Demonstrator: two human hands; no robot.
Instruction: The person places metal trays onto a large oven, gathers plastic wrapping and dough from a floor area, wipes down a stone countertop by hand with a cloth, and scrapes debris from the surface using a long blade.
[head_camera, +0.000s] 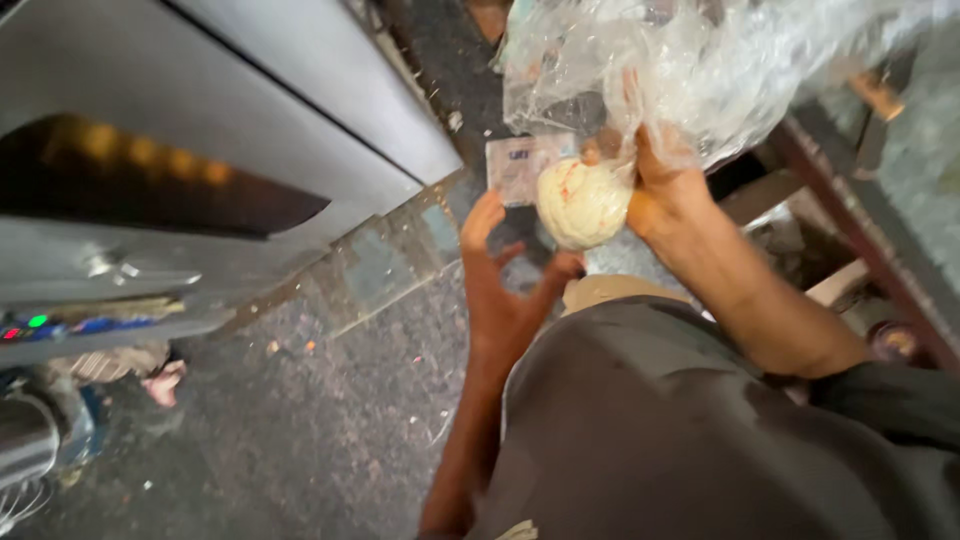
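Observation:
My right hand (662, 190) grips a crumpled clear plastic bag (690, 60) by its lower part, and a pale round ball of dough (582, 203) hangs just beside that hand, pressed against it. My left hand (503, 272) is held below the dough ball with fingers spread, the thumb tip close to the ball's underside. Whether the left hand touches the dough I cannot tell. The dough has a few reddish marks on its surface.
A large grey metal oven or machine (200, 120) with a dark glowing window fills the left. Small lit buttons (30, 325) sit on its lower edge. A dark speckled floor (300, 420) lies below. A metal table frame (860, 220) runs at right.

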